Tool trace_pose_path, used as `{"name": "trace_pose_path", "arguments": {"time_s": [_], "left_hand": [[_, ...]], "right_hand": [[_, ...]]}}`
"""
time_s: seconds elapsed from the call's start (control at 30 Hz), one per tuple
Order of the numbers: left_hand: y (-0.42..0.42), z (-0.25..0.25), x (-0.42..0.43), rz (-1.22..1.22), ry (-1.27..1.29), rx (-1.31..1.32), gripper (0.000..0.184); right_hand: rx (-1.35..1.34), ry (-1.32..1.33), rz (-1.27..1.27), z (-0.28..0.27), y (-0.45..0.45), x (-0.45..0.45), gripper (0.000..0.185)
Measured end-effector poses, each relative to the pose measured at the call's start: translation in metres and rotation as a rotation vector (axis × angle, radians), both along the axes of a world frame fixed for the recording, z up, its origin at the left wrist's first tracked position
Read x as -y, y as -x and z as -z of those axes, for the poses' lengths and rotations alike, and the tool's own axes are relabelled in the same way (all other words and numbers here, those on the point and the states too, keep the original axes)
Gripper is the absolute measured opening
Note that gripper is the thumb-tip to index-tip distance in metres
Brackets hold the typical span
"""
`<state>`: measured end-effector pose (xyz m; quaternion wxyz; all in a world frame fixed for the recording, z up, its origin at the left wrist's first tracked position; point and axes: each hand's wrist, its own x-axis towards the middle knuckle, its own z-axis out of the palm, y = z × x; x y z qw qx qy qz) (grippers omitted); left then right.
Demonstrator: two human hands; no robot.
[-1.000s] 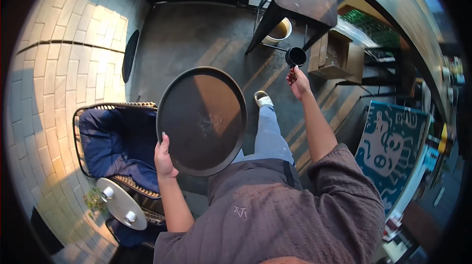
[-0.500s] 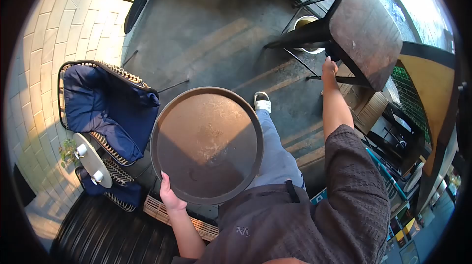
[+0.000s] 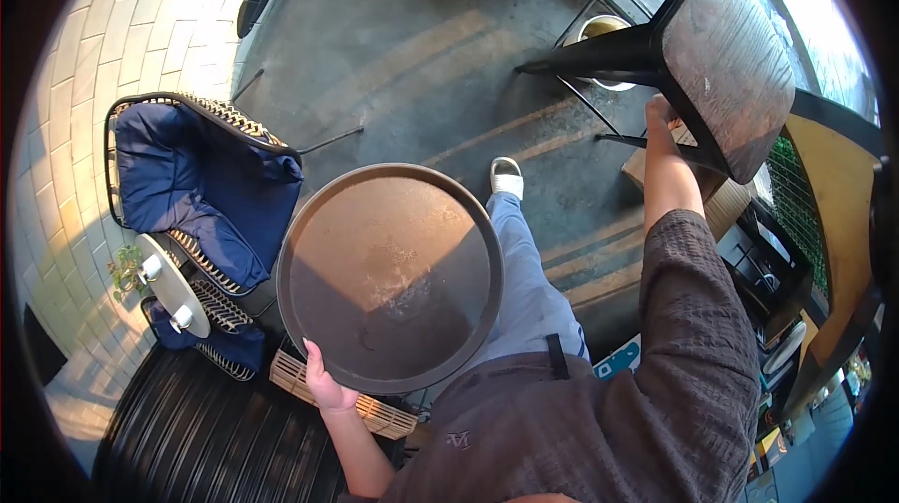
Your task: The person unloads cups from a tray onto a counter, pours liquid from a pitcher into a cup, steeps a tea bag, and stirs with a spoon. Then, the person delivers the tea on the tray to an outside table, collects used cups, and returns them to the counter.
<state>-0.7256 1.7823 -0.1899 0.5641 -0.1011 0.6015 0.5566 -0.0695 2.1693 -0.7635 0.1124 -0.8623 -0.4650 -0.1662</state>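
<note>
My left hand (image 3: pixel 328 381) grips the lower left rim of a large round brown tray (image 3: pixel 389 278), its thumb on the edge and its other fingers hidden beneath. The tray has pale marks near its middle and nothing stands on it. My right hand (image 3: pixel 661 112) reaches under the seat of a metal stool (image 3: pixel 726 67); its fingers are mostly hidden by the stool, and whatever it holds cannot be seen. Behind the stool's leg, a white bucket (image 3: pixel 609 83) stands on the floor.
A wicker chair with blue cushions (image 3: pixel 201 184) is at the left. Below it are a small table (image 3: pixel 171 286) with white cups and another chair (image 3: pixel 220 353). A cardboard box (image 3: pixel 726 210) lies below the stool. Black slats (image 3: pixel 225 428) fill the lower left.
My right hand, earlier holding a small black cup, has moved right and beneath the stool seat, where the cup is out of sight. The view has shifted; my left hand keeps the tray.
</note>
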Motion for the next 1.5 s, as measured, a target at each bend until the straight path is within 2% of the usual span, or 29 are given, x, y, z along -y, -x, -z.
{"name": "trace_pose_path", "arguments": {"time_s": [0.03,0.07,0.17,0.23,0.27,0.33,0.4,0.47,0.53,0.57,0.63,0.77,0.9,1.0,1.03,1.2,1.5], "left_hand": [[0.004,0.002,0.004,0.002,-0.004,0.004,0.056],[0.003,0.002,0.006,-0.010,0.004,-0.003,0.057],[0.006,0.007,0.020,-0.042,-0.019,-0.005,0.057],[0.008,0.006,0.029,-0.061,-0.053,0.002,0.056],[0.012,0.005,0.032,-0.101,-0.051,0.015,0.054],[0.021,0.002,0.046,-0.138,-0.069,0.029,0.052],[0.037,0.006,0.074,-0.114,-0.111,0.016,0.056],[0.055,0.008,0.096,-0.120,-0.141,0.041,0.055],[0.077,0.007,0.121,-0.124,-0.176,0.069,0.054],[0.087,0.006,0.131,-0.136,-0.114,0.061,0.051],[0.106,0.002,0.151,-0.138,-0.084,0.035,0.047],[0.141,-0.006,0.204,-0.153,-0.274,0.145,0.045],[0.172,-0.017,0.260,-0.207,-0.314,0.128,0.045],[0.188,-0.026,0.303,-0.226,-0.345,0.125,0.045],[0.194,-0.025,0.316,-0.195,-0.309,0.092,0.044],[0.217,-0.019,0.371,-0.385,-0.394,0.188,0.042],[0.263,-0.050,0.410,-0.678,-0.562,0.099,0.051]], "right_hand": [[-0.322,0.067,0.206,-0.065,0.040,-0.004,0.042],[-0.600,0.065,0.351,-0.106,0.071,-0.002,0.035],[-1.452,-0.140,0.676,-0.181,0.133,0.014,0.023],[-1.799,-0.307,0.708,-0.160,0.134,0.044,0.024],[-2.137,-0.487,0.727,-0.154,0.136,0.056,0.025],[-2.222,-0.496,0.658,-0.192,0.170,0.097,0.025],[-2.246,-0.457,0.618,-0.227,0.201,0.140,0.025],[-2.205,-0.058,0.442,-0.273,0.219,0.187,0.026],[-2.017,0.030,0.209,-0.357,0.266,0.230,0.027],[-2.021,0.005,0.181,-0.393,0.286,0.253,0.027],[-1.882,0.127,-0.100,-0.460,0.326,0.292,0.029],[-1.880,0.208,-0.341,-0.586,0.421,0.372,0.031],[-2.051,0.384,-0.624,-0.661,0.518,0.431,0.031],[-2.043,0.666,-0.755,-0.682,0.580,0.466,0.032],[-1.975,0.764,-0.819,-0.685,0.600,0.476,0.032],[-1.630,1.128,-1.049,-0.682,0.687,0.519,0.034],[-1.251,1.379,-1.378,-0.680,0.812,0.535,0.038]]}}
